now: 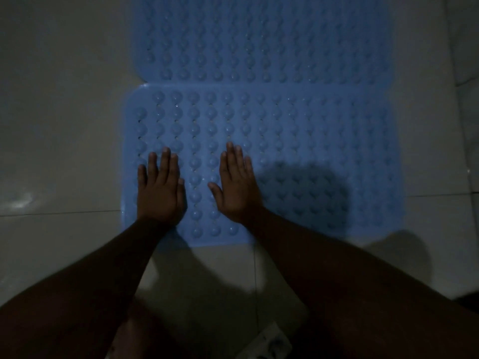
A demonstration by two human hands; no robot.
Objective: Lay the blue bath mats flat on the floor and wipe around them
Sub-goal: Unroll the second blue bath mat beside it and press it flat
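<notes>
Two blue bath mats with rows of round bumps lie flat on the pale tiled floor, one behind the other. The near mat (298,141) touches or slightly overlaps the far mat (259,37) along its back edge. My left hand (160,187) rests palm down on the near mat's left part, fingers spread. My right hand (237,185) lies flat beside it, a little to the right, also palm down with nothing in it.
Pale floor tiles (59,125) with grout lines surround the mats on the left, right and front. A whitish patterned object (269,343) lies at the bottom edge between my arms. My shadow falls over the near mat's right half.
</notes>
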